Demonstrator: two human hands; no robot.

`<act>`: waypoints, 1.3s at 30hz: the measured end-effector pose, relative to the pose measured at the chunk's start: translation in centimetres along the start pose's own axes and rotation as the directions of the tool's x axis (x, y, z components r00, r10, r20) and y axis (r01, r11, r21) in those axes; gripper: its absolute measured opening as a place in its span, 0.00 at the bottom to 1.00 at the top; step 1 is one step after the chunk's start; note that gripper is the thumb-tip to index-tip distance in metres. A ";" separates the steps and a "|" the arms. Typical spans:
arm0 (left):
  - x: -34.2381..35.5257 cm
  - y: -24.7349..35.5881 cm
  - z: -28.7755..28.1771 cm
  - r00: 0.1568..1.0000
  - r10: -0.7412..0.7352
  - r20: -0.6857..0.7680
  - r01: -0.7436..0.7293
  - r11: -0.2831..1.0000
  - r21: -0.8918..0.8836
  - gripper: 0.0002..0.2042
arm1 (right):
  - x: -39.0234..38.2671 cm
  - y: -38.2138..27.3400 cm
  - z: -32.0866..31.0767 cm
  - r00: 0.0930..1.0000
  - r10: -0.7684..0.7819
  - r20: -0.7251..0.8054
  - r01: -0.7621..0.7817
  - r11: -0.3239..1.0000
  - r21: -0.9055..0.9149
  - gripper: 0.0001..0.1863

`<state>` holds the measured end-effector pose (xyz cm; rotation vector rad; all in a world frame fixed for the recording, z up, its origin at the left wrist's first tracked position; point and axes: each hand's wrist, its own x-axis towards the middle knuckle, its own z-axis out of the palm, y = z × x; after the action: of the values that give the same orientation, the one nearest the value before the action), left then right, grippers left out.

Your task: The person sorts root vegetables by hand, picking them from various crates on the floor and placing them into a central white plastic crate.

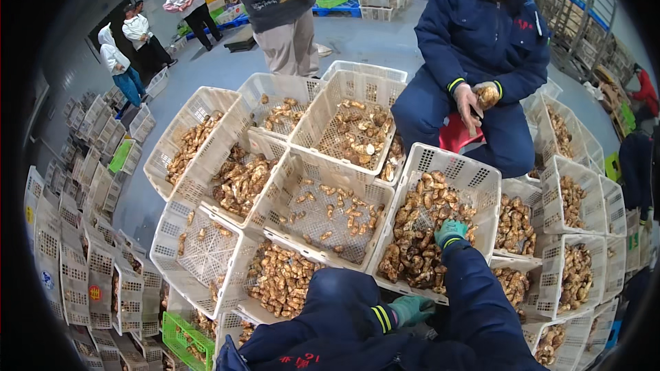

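Head view. Right hand (452,231), green-gloved: reaching into a white perforated plastic crate (457,165), fingers touching the thick-stemmed brown mushrooms (419,254) heaping around it; whether it is gripping one, cannot tell. Left hand (412,309), green-gloved: lying just outside that crate's near edge; finger spread and contents, cannot tell. Left of the right hand: a second crate (344,173), holding scattered smaller mushrooms (354,213). Beyond both hands: a co-worker (474,34), sitting in navy.

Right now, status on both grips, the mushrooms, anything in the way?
Right grip on mushrooms in off-white crate. Left grip low, near side; hold unclear. Seated co-worker beyond crate.
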<state>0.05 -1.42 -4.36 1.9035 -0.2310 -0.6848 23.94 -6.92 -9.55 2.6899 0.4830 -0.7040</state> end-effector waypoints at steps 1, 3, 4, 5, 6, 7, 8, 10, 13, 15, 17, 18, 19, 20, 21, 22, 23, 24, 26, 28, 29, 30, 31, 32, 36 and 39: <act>0.1 0.4 0.1 1.000 -0.029 0.000 0.029 0.999 0.021 0.21 | 0.0 -0.1 -0.2 1.000 0.005 -0.011 -0.004 1.000 0.008 0.33; 0.7 0.1 0.7 0.998 -0.057 0.009 0.056 0.998 0.037 0.22 | 0.9 -0.5 1.2 0.993 0.061 -0.101 -0.057 0.997 0.046 0.34; 0.9 0.2 0.9 0.998 -0.056 0.022 0.055 0.998 0.035 0.22 | 1.0 -0.6 1.0 0.990 0.066 -0.124 -0.054 0.994 0.093 0.33; 1.0 0.3 1.0 0.998 -0.055 0.034 0.054 0.998 0.033 0.23 | 1.2 -0.7 0.6 0.991 0.061 -0.122 -0.050 0.994 0.093 0.33; 1.0 0.3 1.2 0.994 -0.105 0.027 0.104 0.993 0.051 0.23 | 1.5 -0.8 0.2 0.996 0.072 -0.054 -0.068 0.995 0.074 0.33; 0.8 1.0 0.3 0.994 -0.105 0.028 0.103 0.993 0.053 0.23 | 1.2 -0.7 -1.1 0.996 0.092 0.011 -0.092 0.994 0.055 0.32; 0.4 1.6 -0.5 0.995 -0.070 0.065 0.068 0.997 0.029 0.23 | 1.2 -0.6 -1.8 0.995 0.086 0.047 -0.091 0.989 0.118 0.31; 0.5 1.6 -0.8 0.995 -0.035 0.097 0.035 0.999 0.006 0.23 | 1.9 -1.3 -0.9 0.996 0.088 0.024 -0.090 0.987 0.136 0.30; 0.7 1.5 -0.3 0.993 -0.095 0.070 0.089 0.993 0.081 0.22 | 2.3 -1.9 -1.1 0.985 0.104 0.135 -0.124 0.980 0.154 0.29; 0.5 1.8 -0.6 0.989 -0.118 0.084 0.114 0.992 0.051 0.22 | 2.7 -1.6 -0.2 0.992 0.089 0.087 -0.104 0.976 0.193 0.30; 0.0 2.9 -1.9 0.988 -0.100 0.121 0.098 0.995 0.023 0.22 | 3.2 -1.3 0.1 0.992 0.111 0.058 -0.120 0.973 0.195 0.30; -0.2 3.2 -2.3 0.984 -0.081 0.158 0.083 0.996 -0.006 0.22 | 3.4 -1.2 0.2 0.991 0.134 0.030 -0.137 0.971 0.198 0.29; -0.3 2.5 -1.9 0.984 -0.089 0.156 0.093 0.996 -0.015 0.22 | 2.9 -1.4 -0.6 0.991 0.104 0.088 -0.121 0.971 0.205 0.30; -0.2 1.9 -1.2 0.992 -0.074 0.104 0.074 0.997 0.006 0.23 | 2.3 -1.5 -1.4 0.990 0.077 0.119 -0.099 0.976 0.195 0.31; -0.1 1.3 -0.6 0.997 -0.057 0.051 0.056 0.998 0.029 0.23 | 2.1 -1.7 -1.9 0.987 0.050 0.151 -0.078 0.979 0.186 0.31; 0.1 1.1 -0.4 0.997 -0.060 0.051 0.059 0.998 0.026 0.23 | 2.4 -1.7 -2.0 0.987 0.047 0.153 -0.075 0.980 0.185 0.31; 0.2 1.0 -0.2 0.996 -0.056 0.067 0.053 0.998 0.036 0.23 | 2.8 -1.6 -2.0 0.981 0.012 0.192 -0.050 0.980 0.195 0.32; 0.4 0.8 -0.1 0.995 -0.051 0.083 0.047 0.998 0.046 0.23 | 3.1 -1.4 -1.9 0.973 -0.023 0.230 -0.026 0.978 0.205 0.32; 1.0 0.5 0.5 0.995 -0.050 0.090 0.046 0.998 0.049 0.23 | 4.8 -0.7 -0.6 0.967 -0.017 0.255 -0.046 0.970 0.238 0.32; 1.3 0.3 0.8 0.994 -0.066 0.083 0.061 0.996 0.059 0.23 | 5.8 -0.4 -0.2 0.945 -0.027 0.325 -0.077 0.949 0.305 0.35; 1.3 0.3 0.9 0.994 -0.078 0.076 0.074 0.995 0.062 0.23 | 5.8 -0.4 0.2 0.946 -0.031 0.324 -0.073 0.950 0.304 0.35; 1.2 0.2 1.0 0.994 -0.089 0.070 0.085 0.994 0.066 0.23 | 5.8 -0.1 1.1 0.972 -0.046 0.230 -0.026 0.954 0.297 0.35; 1.2 0.1 1.2 0.994 -0.090 0.069 0.085 0.994 0.067 0.23 | 5.5 0.0 1.6 0.989 -0.061 0.135 0.019 0.958 0.287 0.36; 1.3 0.1 1.2 0.994 -0.089 0.063 0.086 0.995 0.052 0.22 | 5.4 0.3 1.7 0.993 -0.057 0.100 0.030 0.966 0.258 0.36; 1.5 -2.4 2.5 0.972 0.197 0.132 -0.226 0.937 0.266 0.22 | 0.2 -1.9 -2.4 0.990 -0.027 0.136 0.008 0.990 0.139 0.35; 1.2 1.1 0.5 0.995 -0.056 0.086 0.055 0.998 0.007 0.22 | -0.3 -0.3 -1.9 0.999 0.027 0.044 -0.034 0.981 0.190 0.36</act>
<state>0.95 -2.80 -3.95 1.8928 -0.2353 -0.8056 24.31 -5.99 -7.88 2.8468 0.3804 -0.8345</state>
